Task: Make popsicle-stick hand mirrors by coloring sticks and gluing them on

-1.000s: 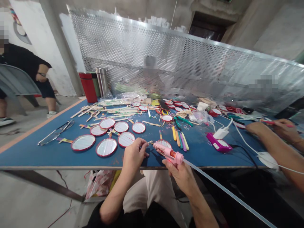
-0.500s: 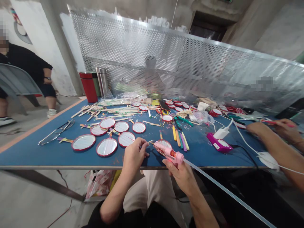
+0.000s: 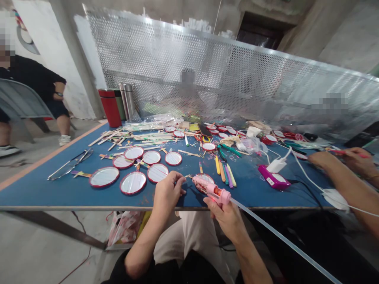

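Observation:
My right hand (image 3: 223, 215) is wrapped round a pink hot glue gun (image 3: 210, 189), and a long translucent glue stick (image 3: 275, 232) trails from its back end. The gun's nozzle points left at the fingertips of my left hand (image 3: 170, 191). Those fingers are pinched together on something tiny that I cannot make out. Behind the gun, partly covered by it, lies a round red-rimmed mirror (image 3: 209, 178) with a coloured stick handle (image 3: 200, 167). Several more red-rimmed mirrors (image 3: 133, 183) lie to the left of my left hand, some with stick handles.
Eyeglasses (image 3: 71, 165) lie at the left, near a red flask (image 3: 109, 108). Wooden sticks (image 3: 154, 137) are strewn behind the mirrors. Coloured pens (image 3: 226, 173), green-handled pliers (image 3: 222, 153) and a purple power strip (image 3: 274, 179) sit rightward. A co-worker's arm (image 3: 340, 177) reaches in from the right.
The glue gun has shifted very slightly right, its nozzle still by my left fingertips. My left hand stays nearly still. The seated person at the far left has moved an arm.

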A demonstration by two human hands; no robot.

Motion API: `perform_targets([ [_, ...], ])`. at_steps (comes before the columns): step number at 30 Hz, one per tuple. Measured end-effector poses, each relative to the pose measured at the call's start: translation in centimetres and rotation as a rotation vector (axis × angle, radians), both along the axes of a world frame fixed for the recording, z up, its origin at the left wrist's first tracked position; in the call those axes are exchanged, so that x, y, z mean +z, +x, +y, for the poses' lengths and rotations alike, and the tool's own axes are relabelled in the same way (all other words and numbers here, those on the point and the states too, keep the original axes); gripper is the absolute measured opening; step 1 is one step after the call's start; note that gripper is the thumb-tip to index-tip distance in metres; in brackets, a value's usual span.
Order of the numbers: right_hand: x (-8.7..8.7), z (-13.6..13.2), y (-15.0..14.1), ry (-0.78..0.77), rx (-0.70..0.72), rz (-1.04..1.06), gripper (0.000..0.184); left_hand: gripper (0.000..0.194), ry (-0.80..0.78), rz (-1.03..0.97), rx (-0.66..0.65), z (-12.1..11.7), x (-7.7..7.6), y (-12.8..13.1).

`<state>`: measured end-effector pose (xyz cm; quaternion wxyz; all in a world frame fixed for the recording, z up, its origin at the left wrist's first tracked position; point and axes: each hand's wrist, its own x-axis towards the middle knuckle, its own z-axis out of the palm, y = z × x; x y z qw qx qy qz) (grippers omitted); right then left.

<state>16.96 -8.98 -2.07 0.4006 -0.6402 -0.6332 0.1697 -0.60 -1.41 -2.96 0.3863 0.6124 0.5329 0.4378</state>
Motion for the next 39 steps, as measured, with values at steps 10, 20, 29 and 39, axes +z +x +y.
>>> perform_targets([
  [10, 0.20, 0.00, -0.09, 0.001, 0.031, -0.022, 0.050, 0.012, 0.022, 0.007, 0.009, 0.01, -0.06, 0.02],
  [20, 0.60, -0.03, -0.17, -0.042, 0.026, 0.013, 0.045, 0.013, 0.015, 0.011, 0.011, 0.03, -0.01, -0.02],
  [29, 0.24, -0.07, -0.07, -0.031, 0.002, 0.004, 0.050, 0.012, 0.019, 0.011, 0.007, -0.14, 0.25, 0.01],
  [39, 0.43, 0.01, -0.08, -0.002, 0.032, -0.032, 0.050, 0.013, 0.010, 0.017, 0.011, -0.09, 0.21, -0.02],
])
